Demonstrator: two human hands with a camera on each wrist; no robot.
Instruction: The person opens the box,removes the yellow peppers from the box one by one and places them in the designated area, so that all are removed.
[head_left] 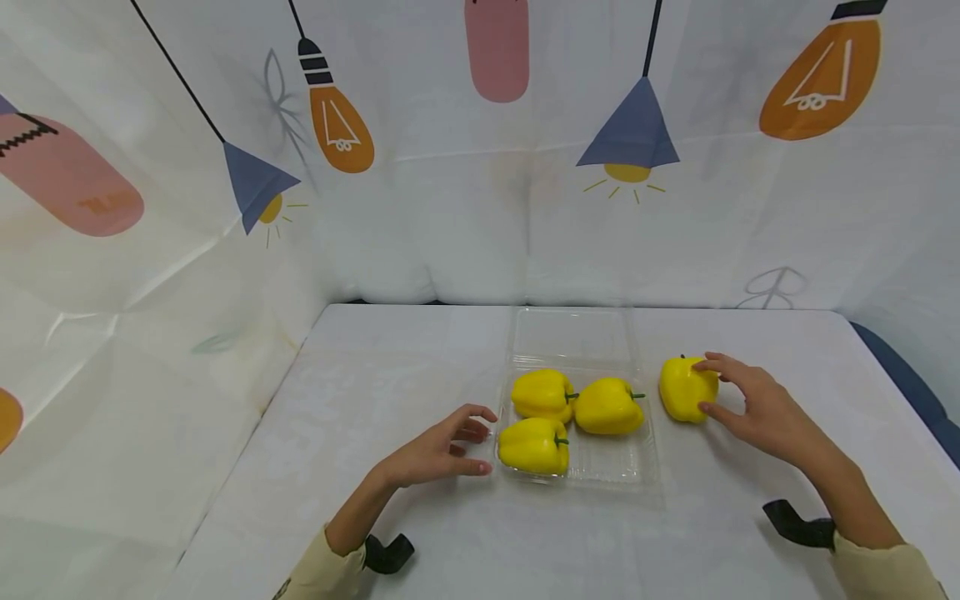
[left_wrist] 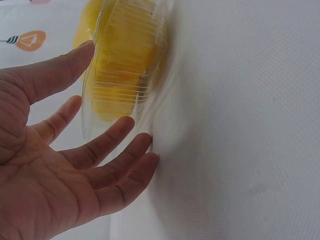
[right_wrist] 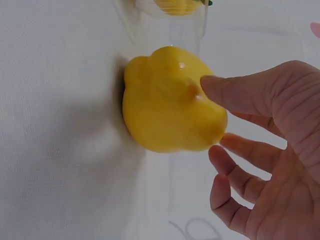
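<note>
Three yellow bell peppers with green stems lie in a clear plastic clamshell box (head_left: 611, 467): one at the back left (head_left: 542, 393), one at the right (head_left: 609, 407) and one at the front left (head_left: 532, 446). Just left of the box, my left hand (head_left: 446, 450) has its fingers spread and holds nothing; in the left wrist view its thumb is close to the box's rim (left_wrist: 90, 100). Right of the box, another yellow bell pepper (head_left: 684, 390) sits on the table. My right hand (head_left: 772, 417) pinches its right side, with the thumb (right_wrist: 235, 92) against the pepper.
The box's transparent lid (head_left: 570, 333) is folded back behind it on the white table (head_left: 405, 350). A white curtain (head_left: 450, 225) printed with lamps and bulbs hangs at the back and left. Dark straps (head_left: 798, 527) stick out at both wrists.
</note>
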